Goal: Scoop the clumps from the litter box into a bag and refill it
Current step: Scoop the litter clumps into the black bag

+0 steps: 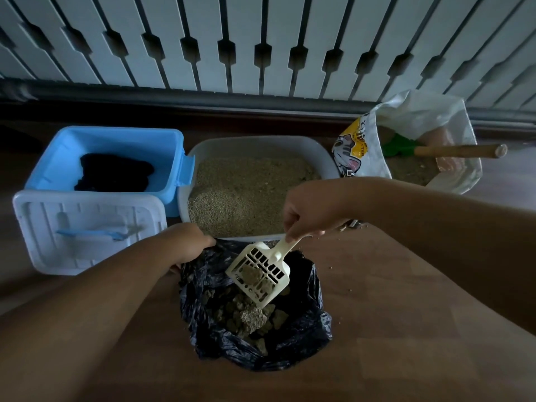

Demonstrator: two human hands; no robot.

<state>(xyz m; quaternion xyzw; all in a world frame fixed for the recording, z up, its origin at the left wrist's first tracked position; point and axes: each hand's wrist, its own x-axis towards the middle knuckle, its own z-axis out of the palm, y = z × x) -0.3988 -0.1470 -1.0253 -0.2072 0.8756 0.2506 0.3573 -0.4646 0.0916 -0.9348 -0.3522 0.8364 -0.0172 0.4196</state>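
A home: wood floor (pixel 406 285), cat's litter box (pixel 261 146), slatted railing (pixel 261 39).

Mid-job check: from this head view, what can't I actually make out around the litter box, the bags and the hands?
- Left hand fingers: curled over the black bag rim, out of sight.
- Litter box near right corner: behind the right hand.
- Green scoop blade: half sunk in the litter sack.
- Dark item in the blue bin: too dim to identify.
- Bag depth: hidden under clumps.
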